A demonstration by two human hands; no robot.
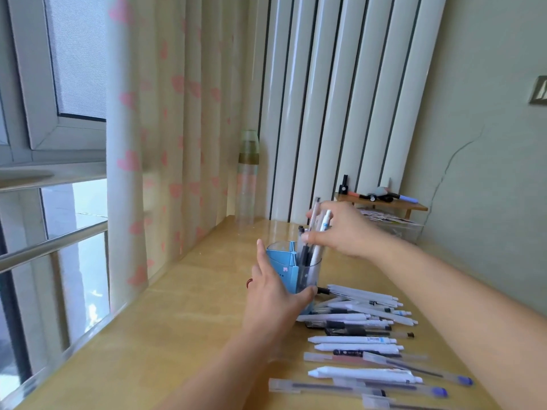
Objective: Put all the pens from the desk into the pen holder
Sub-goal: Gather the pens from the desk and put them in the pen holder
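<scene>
— Hands first: how are they placed?

— At the centre of the frame the left hand (273, 294) is wrapped around the base of the pen holder (296, 269), fingers closed on its wall so that it is steadied on the desk (177, 335). Just above and to the right, the right hand (340, 232) is pinched shut on a small bundle of pens (316, 232), whose lower ends are already inside the holder's clear compartment.

— And the rest of the task's things?

— A long scatter of loose pens (361, 344) is spread across the lower right of the frame, from the near edge up to the holder's foot. Much is judged still to be done.

— How are they likely to handle?

— Light, stiff and smooth plastic is suggested; slipping is likely if too many are gathered. A grip at mid-barrel is advised. Further back, at the upper right, a small wooden shelf (384, 205) carrying markers is seen.
</scene>
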